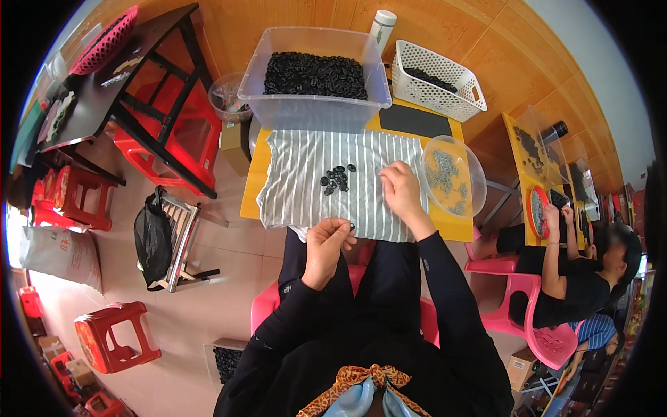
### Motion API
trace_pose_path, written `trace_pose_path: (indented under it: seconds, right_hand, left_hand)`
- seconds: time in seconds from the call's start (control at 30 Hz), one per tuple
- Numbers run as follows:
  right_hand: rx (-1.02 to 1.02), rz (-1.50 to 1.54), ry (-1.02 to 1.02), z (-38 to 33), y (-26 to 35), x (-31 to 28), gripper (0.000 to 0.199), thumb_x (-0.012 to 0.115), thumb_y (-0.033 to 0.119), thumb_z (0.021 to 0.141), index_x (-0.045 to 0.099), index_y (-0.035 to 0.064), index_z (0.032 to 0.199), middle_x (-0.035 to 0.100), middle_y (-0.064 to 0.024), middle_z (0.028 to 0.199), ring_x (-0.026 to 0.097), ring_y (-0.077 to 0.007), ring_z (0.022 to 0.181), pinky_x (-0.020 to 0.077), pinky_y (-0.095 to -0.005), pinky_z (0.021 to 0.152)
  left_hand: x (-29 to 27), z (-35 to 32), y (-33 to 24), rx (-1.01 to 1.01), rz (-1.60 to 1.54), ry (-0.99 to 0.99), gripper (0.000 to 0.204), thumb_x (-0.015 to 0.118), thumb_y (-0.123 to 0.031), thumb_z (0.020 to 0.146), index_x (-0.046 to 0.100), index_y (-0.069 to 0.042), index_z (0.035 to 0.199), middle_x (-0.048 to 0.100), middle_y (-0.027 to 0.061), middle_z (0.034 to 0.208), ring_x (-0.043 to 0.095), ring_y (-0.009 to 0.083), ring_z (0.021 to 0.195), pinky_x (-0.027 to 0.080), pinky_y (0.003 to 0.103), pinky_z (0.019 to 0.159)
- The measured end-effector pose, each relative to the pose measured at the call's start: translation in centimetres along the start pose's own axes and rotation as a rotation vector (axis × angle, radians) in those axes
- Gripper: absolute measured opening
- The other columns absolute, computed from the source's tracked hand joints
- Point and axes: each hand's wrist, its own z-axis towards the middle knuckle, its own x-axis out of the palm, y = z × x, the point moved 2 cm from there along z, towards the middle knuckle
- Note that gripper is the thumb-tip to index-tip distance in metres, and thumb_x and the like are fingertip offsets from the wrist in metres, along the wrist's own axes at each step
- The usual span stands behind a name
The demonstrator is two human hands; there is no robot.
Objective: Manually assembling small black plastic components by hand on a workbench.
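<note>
My left hand is closed in a pinch at the near edge of a grey-and-white striped cloth. A small black piece pokes out from its fingertips. Over the right part of the cloth, my right hand has its thumb and forefinger pressed together; whatever they may hold is too small to make out. Between and beyond the hands lies a loose pile of shiny black oval pieces. Just right of my right hand stands a round clear tub with many small silvery metal bits in it.
A big clear bin of black pieces stands at the table's far side, beside a white perforated basket and a white bottle. At right, a co-worker sits on a pink chair. A folding stool and red stools stand left.
</note>
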Motion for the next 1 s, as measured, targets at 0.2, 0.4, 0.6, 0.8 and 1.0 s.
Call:
trace_pose_path:
  seconds: [0.2, 0.4, 0.6, 0.8, 1.0]
  right_hand:
    - [-0.044, 0.037, 0.016, -2.3, 1.6, 1.0, 0.007, 0.063, 0.001, 0.070, 0.061, 0.0043, 0.077, 0.054, -0.0085, 0.078, 0.056, -0.0280, 0.078, 0.0460, -0.0381, 0.066]
    - [0.122, 0.229, 0.018, -2.9, 0.9, 1.2, 0.010, 0.064, 0.000, 0.069, 0.062, 0.0031, 0.079, 0.055, -0.0093, 0.079, 0.057, -0.0282, 0.077, 0.0460, -0.0365, 0.066]
    - [0.076, 0.102, -0.052, -3.3, 1.0, 0.9, 0.009, 0.063, 0.002, 0.071, 0.063, 0.0033, 0.080, 0.055, -0.0100, 0.079, 0.058, -0.0285, 0.079, 0.0463, -0.0375, 0.067]
    - [-0.193, -0.168, -0.019, -2.4, 3.2, 1.5, 0.005, 0.059, 0.001, 0.070, 0.059, 0.0030, 0.074, 0.052, -0.0105, 0.077, 0.056, -0.0297, 0.078, 0.0464, -0.0402, 0.066]
    - [-0.205, -0.224, 0.033, -2.1, 4.2, 1.8, 0.011, 0.057, -0.002, 0.072, 0.059, 0.0015, 0.082, 0.055, -0.0075, 0.074, 0.057, -0.0226, 0.072, 0.0459, -0.0348, 0.061]
  left_hand:
    - [0.3, 0.1, 0.0, 0.002, 0.035, 0.002, 0.012, 0.058, -0.006, 0.088, 0.062, 0.004, 0.093, 0.065, 0.0084, 0.077, 0.060, 0.0107, 0.063, 0.045, 0.019, 0.056]
    - [0.1, 0.0, 0.1, 0.005, 0.025, 0.006, 0.012, 0.059, -0.005, 0.088, 0.063, 0.004, 0.094, 0.065, 0.0075, 0.077, 0.060, 0.0101, 0.062, 0.044, 0.019, 0.056]
    - [0.2, 0.0, -0.1, 0.007, 0.056, 0.001, 0.012, 0.059, -0.006, 0.087, 0.063, 0.004, 0.093, 0.064, 0.0067, 0.076, 0.059, 0.0095, 0.061, 0.044, 0.019, 0.055]
    - [0.1, 0.0, 0.0, -0.008, 0.057, -0.017, 0.011, 0.060, -0.005, 0.087, 0.063, 0.004, 0.093, 0.064, 0.0065, 0.075, 0.058, 0.0090, 0.060, 0.043, 0.019, 0.054]
    - [0.0, 0.1, -0.2, 0.013, 0.050, -0.021, 0.011, 0.059, -0.005, 0.087, 0.063, 0.004, 0.092, 0.064, 0.0063, 0.074, 0.057, 0.0083, 0.059, 0.042, 0.018, 0.053]
